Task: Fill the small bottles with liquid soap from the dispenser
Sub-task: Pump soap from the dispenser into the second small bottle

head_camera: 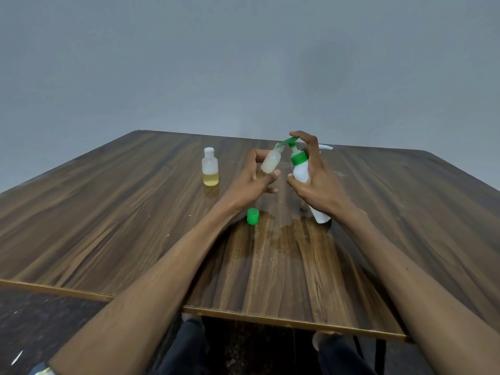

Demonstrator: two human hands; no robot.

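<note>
While the right hand gripped the white dispenser around its body, a fingertip of that hand rested on top of the green pump head. Dispenser was tilted, its base low near the table and just behind the right wrist; whether it touched the wood could not be told. Left hand pinched one small bottle between thumb and fingers, bottle uncapped, leaning with its open mouth up against the green spout tip. Contents looked cloudy white and filled most of it.

Count of small bottles: two. Second bottle stood upright on the table, left of the left hand and well apart from it, white flip cap on, yellowish liquid in its lower portion only.

Count of loose caps: one, green cap, lying on the table just beside the left wrist.

Count of dispensers: one held; a white pump spout showed behind the right hand, its body hidden.

A wet-looking patch lay on the wood between the forearms.
</note>
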